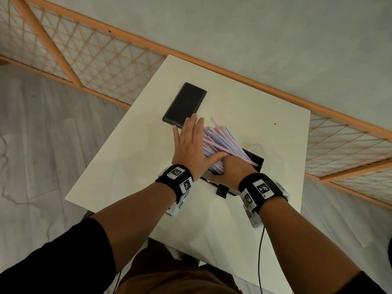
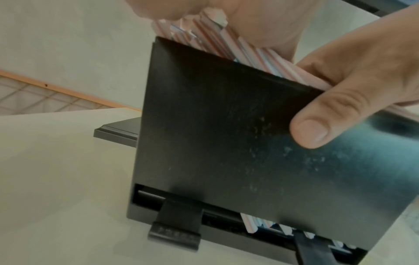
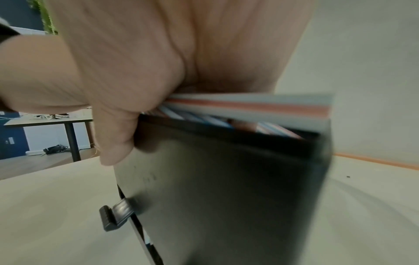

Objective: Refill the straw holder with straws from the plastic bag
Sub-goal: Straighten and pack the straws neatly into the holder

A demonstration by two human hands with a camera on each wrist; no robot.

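1. Head view: a black straw holder (image 1: 255,159) is standing on a white table (image 1: 265,128), its open top crammed with a bundle of pink, white and blue straws (image 1: 220,139) that is leaning out toward the far left.
2. The left hand (image 1: 188,145) is lying flat against the left side of the bundle, fingers straight and together, pressing rather than gripping.
3. The right hand (image 1: 230,169) is sitting on the near end of the bundle at the holder's rim, fingers bent down over the straws; its thumb is pointing left along the holder's front.
4. A black lid (image 1: 184,105) is lying flat on the table just beyond the left hand's fingertips, apart from the holder.
5. A black tab (image 1: 222,190) is sticking out from the holder's near bottom edge.
6. Left wrist view: the holder's dark front panel (image 2: 226,134) is filling the frame, with straws (image 2: 204,34) rising above its top edge.
7. The right hand's thumb (image 2: 317,129) is pressing on the panel while its fingers are reaching over the straws behind, so it is clamping holder and straws together.
8. More straw ends (image 2: 251,224) are showing in the slot at the bottom, next to the tab (image 2: 176,231).
9. Right wrist view: the picture is blurring, but the right hand's palm (image 3: 181,53) is bearing down on striped straws (image 3: 249,107) at the holder's (image 3: 226,197) rim.
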